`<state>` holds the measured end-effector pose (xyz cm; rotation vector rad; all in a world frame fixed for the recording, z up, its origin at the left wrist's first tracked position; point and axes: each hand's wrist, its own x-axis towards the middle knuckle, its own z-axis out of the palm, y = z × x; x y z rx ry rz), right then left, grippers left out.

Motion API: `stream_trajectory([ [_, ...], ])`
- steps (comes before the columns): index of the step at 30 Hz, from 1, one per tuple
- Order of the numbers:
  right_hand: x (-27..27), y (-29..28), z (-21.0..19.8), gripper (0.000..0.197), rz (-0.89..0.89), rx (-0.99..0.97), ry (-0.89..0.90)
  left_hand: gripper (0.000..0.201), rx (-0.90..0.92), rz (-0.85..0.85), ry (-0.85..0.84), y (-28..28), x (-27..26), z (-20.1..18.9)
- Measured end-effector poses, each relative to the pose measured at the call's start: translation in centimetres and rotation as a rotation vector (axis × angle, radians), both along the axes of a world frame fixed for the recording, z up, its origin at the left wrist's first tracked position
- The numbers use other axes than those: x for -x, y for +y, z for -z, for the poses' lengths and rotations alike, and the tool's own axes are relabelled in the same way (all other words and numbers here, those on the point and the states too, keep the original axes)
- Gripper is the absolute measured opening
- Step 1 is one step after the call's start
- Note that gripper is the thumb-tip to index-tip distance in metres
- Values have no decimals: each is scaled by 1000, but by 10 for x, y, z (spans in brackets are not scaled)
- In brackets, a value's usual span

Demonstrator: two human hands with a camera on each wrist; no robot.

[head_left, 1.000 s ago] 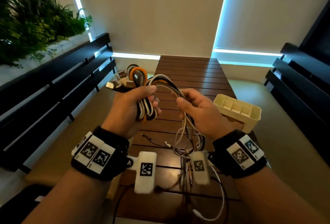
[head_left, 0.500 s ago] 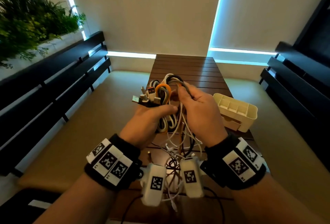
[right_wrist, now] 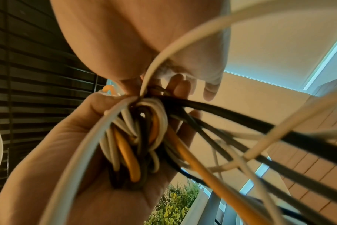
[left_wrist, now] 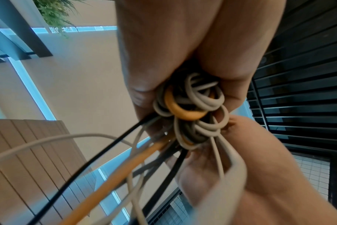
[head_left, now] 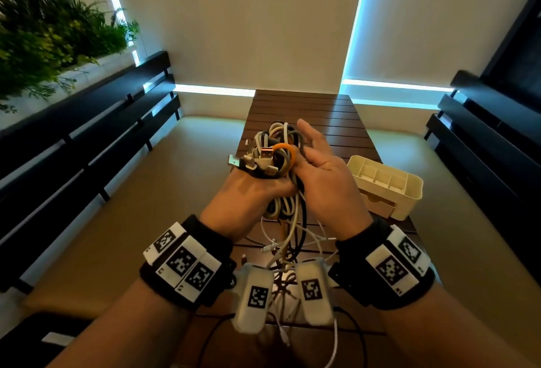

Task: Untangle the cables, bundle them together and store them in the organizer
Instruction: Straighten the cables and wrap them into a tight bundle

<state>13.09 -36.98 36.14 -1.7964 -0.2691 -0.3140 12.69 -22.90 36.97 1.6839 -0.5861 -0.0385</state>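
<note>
A coil of white, grey, black and orange cables [head_left: 278, 148] is held over the wooden table [head_left: 307, 109]. My left hand [head_left: 248, 194] grips the coil's middle, several USB plugs [head_left: 251, 159] sticking out to the left. My right hand [head_left: 322, 168] lies against the coil's right side with straight fingers pointing up. Loose strands [head_left: 292, 235] hang from the coil down to the table between my wrists. The left wrist view shows fingers wrapped round the coil [left_wrist: 194, 106]. In the right wrist view the coil [right_wrist: 137, 137] sits in my left palm [right_wrist: 77, 159], strands running past. The cream organizer [head_left: 386, 189] stands right.
Dark slatted benches run along the left [head_left: 87, 148] and the right [head_left: 483, 148], with tan cushions [head_left: 175, 186] beside the narrow table. A green plant [head_left: 44, 30] fills the upper left. More cable ends lie on the table near my body [head_left: 330, 347].
The coil came from the left to over the table. My right hand brought loose strands up against it, then its fingers straightened.
</note>
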Motion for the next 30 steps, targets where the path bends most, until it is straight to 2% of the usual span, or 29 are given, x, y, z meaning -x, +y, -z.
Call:
stream_trajectory([
  [3, 2, -1, -4, 29, 23, 91, 3, 13, 0, 1, -3, 0, -3, 0],
  [7, 7, -2, -11, 25, 16, 166, 9, 15, 170, 20, 148, -4, -7, 3],
  [11, 7, -3, -11, 26, -32, 194, 30, 15, 293, 19, 221, -10, -4, 3],
  [13, 7, 0, -8, 38, -93, 108, 50, 17, 359, 8, 253, -14, -2, 3],
  [16, 3, -1, 4, 87, -243, -205, 79, 31, 435, -2, 257, -16, 0, -1],
  [17, 2, -3, 8, 101, -284, -242, 92, 32, 448, -3, 262, -15, 0, -3],
  [19, 3, -3, 16, 115, -364, -221, 108, 25, 458, -21, 281, -11, -1, -6],
  [20, 5, -3, 19, 114, -404, -228, 123, 23, 450, -32, 295, -10, -2, -6],
  [23, 8, -6, 23, 83, -473, -292, 139, 18, 445, -41, 314, -14, 5, -4],
  [25, 12, -10, 29, 70, -455, -263, 138, 28, 533, -27, 358, -13, 9, -6],
  [28, 18, -20, 51, 36, -290, 10, 229, 30, 681, 35, 326, 5, -2, -16],
  [30, 15, -29, 71, 36, -124, 237, 292, 30, 707, 2, 287, 16, -6, -21],
])
